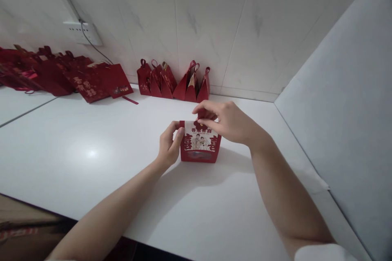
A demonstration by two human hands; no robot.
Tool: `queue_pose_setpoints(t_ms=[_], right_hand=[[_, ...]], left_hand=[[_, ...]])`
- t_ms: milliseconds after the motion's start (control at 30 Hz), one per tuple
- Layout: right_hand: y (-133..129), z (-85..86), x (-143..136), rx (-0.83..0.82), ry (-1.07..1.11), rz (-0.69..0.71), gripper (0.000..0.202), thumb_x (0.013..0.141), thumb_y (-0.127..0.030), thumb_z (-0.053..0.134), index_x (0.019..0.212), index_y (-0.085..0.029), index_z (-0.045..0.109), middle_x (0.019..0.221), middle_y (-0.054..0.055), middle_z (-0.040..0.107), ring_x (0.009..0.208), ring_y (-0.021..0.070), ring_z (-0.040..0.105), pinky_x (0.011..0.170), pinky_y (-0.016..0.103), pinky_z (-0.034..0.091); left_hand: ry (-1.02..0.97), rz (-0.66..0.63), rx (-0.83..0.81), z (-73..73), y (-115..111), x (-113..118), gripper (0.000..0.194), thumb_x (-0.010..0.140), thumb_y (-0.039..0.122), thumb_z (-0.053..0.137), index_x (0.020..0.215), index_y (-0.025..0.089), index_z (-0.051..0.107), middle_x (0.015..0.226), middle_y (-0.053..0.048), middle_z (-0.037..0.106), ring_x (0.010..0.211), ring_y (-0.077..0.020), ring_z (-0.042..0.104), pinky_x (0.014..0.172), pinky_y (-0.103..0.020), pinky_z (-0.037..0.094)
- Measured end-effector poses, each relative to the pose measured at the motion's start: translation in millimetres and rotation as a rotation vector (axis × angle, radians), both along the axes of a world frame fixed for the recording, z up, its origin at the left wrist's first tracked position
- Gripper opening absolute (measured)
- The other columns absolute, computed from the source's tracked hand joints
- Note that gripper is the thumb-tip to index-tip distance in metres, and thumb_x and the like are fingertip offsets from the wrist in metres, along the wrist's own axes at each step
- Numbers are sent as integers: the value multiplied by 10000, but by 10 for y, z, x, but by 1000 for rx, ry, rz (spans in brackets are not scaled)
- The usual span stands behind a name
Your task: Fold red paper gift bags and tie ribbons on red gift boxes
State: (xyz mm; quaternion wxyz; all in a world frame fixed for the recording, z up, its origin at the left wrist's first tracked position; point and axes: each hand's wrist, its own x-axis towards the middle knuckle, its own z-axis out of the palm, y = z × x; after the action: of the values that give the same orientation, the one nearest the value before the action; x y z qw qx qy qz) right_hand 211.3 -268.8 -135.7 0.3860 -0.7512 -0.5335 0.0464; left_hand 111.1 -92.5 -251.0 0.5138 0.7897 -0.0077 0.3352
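A small red and white box [200,142] with a printed couple and a clear window near its base stands upright on the white table [122,179]. My left hand [170,142] grips the box's left side, its thumb on the front edge. At the top of the box, my right hand [225,122] has thumb and fingers closed around the dark red flap, just above the printed lettering. Part of the flap is hidden behind the fingers.
Several small red peaked boxes [191,85] with loops line the tiled wall. Red bags and flat cards [88,79] lie at the back left, below a power strip [82,33] with a cable. A pale panel [346,97] rises on the right.
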Motion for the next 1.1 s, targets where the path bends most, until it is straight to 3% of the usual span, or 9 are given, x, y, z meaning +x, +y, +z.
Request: queue_pose_setpoints(t_ms=[100, 200, 300, 367, 500, 600, 833, 1100], right_hand=[[-26, 15, 8, 5, 4, 3, 198, 893, -216, 570, 1086, -244, 599, 964, 3, 705, 838, 161, 673, 701, 283, 514], [-57, 18, 29, 10, 19, -38, 214, 872, -218, 607, 1083, -237, 578, 946, 9, 712, 840, 165, 676, 707, 286, 516], [-37, -6, 47, 33, 38, -61, 111, 860, -206, 620, 958, -219, 569, 853, 2, 710, 772, 158, 672, 670, 279, 507], [0, -23, 46, 62, 21, -69, 70, 856, -228, 635, 862, -209, 568, 792, -7, 696, 725, 148, 658, 647, 271, 495], [36, -11, 14, 64, -5, -51, 97, 852, -255, 653, 795, -201, 597, 726, -23, 679, 680, 134, 639, 633, 262, 480], [-8, 24, 2, 30, -43, -35, 55, 849, -222, 646, 798, -202, 638, 760, -20, 695, 707, 139, 644, 644, 265, 472], [-76, 52, 16, -5, -114, -7, 136, 836, -132, 602, 832, -219, 706, 816, -15, 722, 758, 158, 649, 719, 289, 470], [-79, 82, 17, -69, -64, 15, 135, 834, -144, 579, 800, -215, 688, 808, -17, 714, 761, 155, 634, 722, 289, 464]], left_hand=[[-14, 67, 6, -21, 3, -7, 216, 980, 363, 446, 949, 194, 576, 828, -11, 606, 746, -123, 563, 681, -270, 437], [-89, 149, 11, -10, 11, -2, 196, 966, 331, 473, 1099, 215, 558, 985, -46, 623, 875, -154, 596, 763, -304, 477], [-206, 167, 119, 66, 17, -9, 387, 946, 264, 492, 1330, 247, 452, 1183, -85, 596, 1080, -201, 574, 934, -391, 468], [-246, 138, 239, 140, 16, -31, 435, 945, 218, 466, 1377, 262, 439, 1242, -87, 585, 1151, -216, 548, 991, -427, 444], [-252, 114, 409, 243, -6, -81, 390, 955, 147, 395, 1271, 283, 579, 1225, -66, 596, 1138, -211, 555, 964, -421, 460], [-258, 126, 467, 237, -21, -84, 387, 932, 127, 456, 1264, 277, 584, 1185, -72, 599, 1081, -202, 576, 906, -394, 492], [-293, 185, 527, 170, 3, -53, 415, 883, 73, 523, 1244, 264, 592, 1181, -82, 572, 1071, -200, 574, 870, -379, 518], [-278, 202, 561, 185, -9, -67, 394, 872, 68, 530, 1204, 265, 604, 1159, -74, 582, 1027, -197, 591, 838, -369, 519]])
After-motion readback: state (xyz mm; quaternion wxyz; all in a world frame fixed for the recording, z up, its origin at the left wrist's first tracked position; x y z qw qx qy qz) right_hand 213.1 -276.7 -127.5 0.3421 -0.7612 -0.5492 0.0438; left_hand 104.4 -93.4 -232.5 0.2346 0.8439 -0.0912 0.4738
